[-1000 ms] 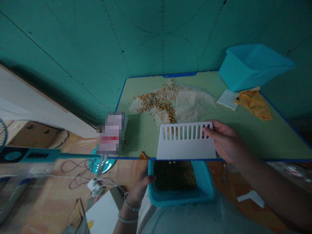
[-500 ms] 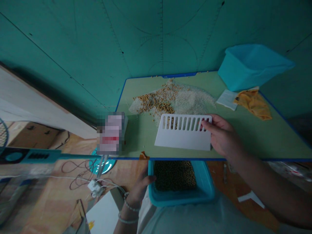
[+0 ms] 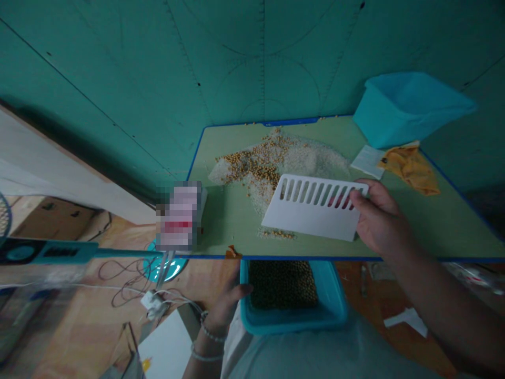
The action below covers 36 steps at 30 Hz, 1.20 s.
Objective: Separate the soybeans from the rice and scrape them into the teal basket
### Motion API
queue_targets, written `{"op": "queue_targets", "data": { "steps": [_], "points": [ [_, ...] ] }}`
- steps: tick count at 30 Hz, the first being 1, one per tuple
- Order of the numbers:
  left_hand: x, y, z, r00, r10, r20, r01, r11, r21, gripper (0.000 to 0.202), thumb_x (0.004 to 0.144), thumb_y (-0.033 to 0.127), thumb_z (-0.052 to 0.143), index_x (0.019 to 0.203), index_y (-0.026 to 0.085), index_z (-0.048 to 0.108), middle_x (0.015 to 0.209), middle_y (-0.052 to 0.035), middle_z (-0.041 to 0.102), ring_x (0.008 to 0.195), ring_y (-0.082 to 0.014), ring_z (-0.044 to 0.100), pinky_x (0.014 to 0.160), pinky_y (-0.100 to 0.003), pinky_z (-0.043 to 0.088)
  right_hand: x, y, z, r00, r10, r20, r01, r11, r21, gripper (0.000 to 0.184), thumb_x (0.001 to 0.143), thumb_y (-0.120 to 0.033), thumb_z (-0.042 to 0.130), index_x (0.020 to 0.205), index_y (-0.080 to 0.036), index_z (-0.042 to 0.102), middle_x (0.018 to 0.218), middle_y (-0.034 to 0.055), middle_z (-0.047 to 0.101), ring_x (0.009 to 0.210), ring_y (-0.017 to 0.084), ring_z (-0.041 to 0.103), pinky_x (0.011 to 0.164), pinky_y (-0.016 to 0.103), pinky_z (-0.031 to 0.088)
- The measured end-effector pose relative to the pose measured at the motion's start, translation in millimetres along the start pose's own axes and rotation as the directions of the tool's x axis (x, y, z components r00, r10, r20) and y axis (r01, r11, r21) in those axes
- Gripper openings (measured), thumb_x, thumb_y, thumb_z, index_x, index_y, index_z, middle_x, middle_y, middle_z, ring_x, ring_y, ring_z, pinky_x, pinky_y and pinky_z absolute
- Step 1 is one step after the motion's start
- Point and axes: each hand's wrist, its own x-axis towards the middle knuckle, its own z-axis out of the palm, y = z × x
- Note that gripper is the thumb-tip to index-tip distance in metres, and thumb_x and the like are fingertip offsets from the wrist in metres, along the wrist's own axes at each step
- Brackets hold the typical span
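My right hand (image 3: 381, 218) grips one end of a white slotted scraper (image 3: 310, 215), thumb on its near face, held tilted above the tabletop. Beyond it lies a spread pile of yellow soybeans (image 3: 240, 163) mixed with white rice-like grains (image 3: 311, 158). A short row of beans and grains (image 3: 278, 233) sits near the table's front edge, below the scraper. My left hand (image 3: 231, 297) is closed on the left rim of a blue basin (image 3: 333, 295) below that edge. Inside the basin are many beans (image 3: 282, 284), partly in shadow.
A teal bin (image 3: 389, 118) stands at the table's back right, near a yellow cloth (image 3: 412, 168) and a white packet (image 3: 367, 161). A blurred-out box (image 3: 179, 216) is at the left edge. Cables and a power strip (image 3: 153, 302) lie at lower left.
My right hand and the scraper have shifted right and the scraper has tilted. A row of beans and grains now shows near the front edge. My left hand and the basin have stayed put.
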Motion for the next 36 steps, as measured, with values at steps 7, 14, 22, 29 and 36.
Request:
{"op": "queue_targets", "data": {
  "steps": [7,14,22,29,36],
  "points": [
    [-1.7,1.7,0.8,0.999,0.020,-0.032,-0.020,1.000,0.005,0.064,0.067,0.021,0.062,0.131,0.023,0.060,0.145,-0.0020,0.055,0.145,-0.0335,0.028,0.120,-0.048,0.019,-2.7,5.3,3.5,0.997,0.052,0.059,-0.047,0.995,-0.083,0.043,0.060,-0.053,0.078,0.085,-0.032,0.050,0.058,-0.0060,0.061,0.049,0.018,0.058,0.049,0.035,0.044],
    [0.8,1.1,-0.9,1.000,-0.001,-0.011,0.001,1.000,-0.009,0.066,0.065,0.020,0.063,0.131,0.022,0.060,0.141,-0.0030,0.059,0.142,-0.0348,0.033,0.118,-0.049,0.022,-4.2,6.2,2.6,0.996,0.045,0.072,-0.040,0.996,-0.076,0.037,0.065,-0.050,0.075,0.086,-0.033,0.049,0.061,-0.0055,0.060,0.053,0.020,0.059,0.053,0.036,0.046],
    [0.3,-0.5,-1.7,1.000,0.004,-0.019,-0.003,1.000,0.024,0.062,0.063,0.022,0.064,0.126,0.023,0.064,0.141,-0.0012,0.059,0.142,-0.0355,0.034,0.119,-0.049,0.020,-6.3,4.7,3.7,0.994,0.090,0.064,-0.087,0.995,-0.050,0.040,0.061,-0.049,0.078,0.085,-0.033,0.051,0.059,-0.0058,0.062,0.049,0.019,0.058,0.050,0.035,0.045],
    [0.4,-1.4,-2.3,1.000,0.015,-0.027,-0.014,0.999,0.032,0.066,0.064,0.022,0.062,0.130,0.023,0.061,0.147,0.0000,0.053,0.146,-0.0324,0.023,0.121,-0.047,0.013,-7.4,4.1,4.5,0.993,0.086,0.080,-0.080,0.994,-0.075,0.039,0.060,-0.051,0.078,0.083,-0.033,0.051,0.059,-0.0051,0.063,0.052,0.021,0.061,0.052,0.036,0.047],
    [0.8,-0.8,-1.9,1.000,0.018,-0.009,-0.018,1.000,0.020,0.065,0.064,0.022,0.062,0.129,0.021,0.061,0.141,-0.0026,0.059,0.143,-0.0338,0.031,0.120,-0.048,0.016,-7.1,6.2,3.1,0.991,0.119,0.068,-0.118,0.993,-0.015,0.036,0.059,-0.046,0.081,0.080,-0.032,0.056,0.060,-0.0046,0.066,0.050,0.018,0.060,0.049,0.034,0.047]
  ]
}}
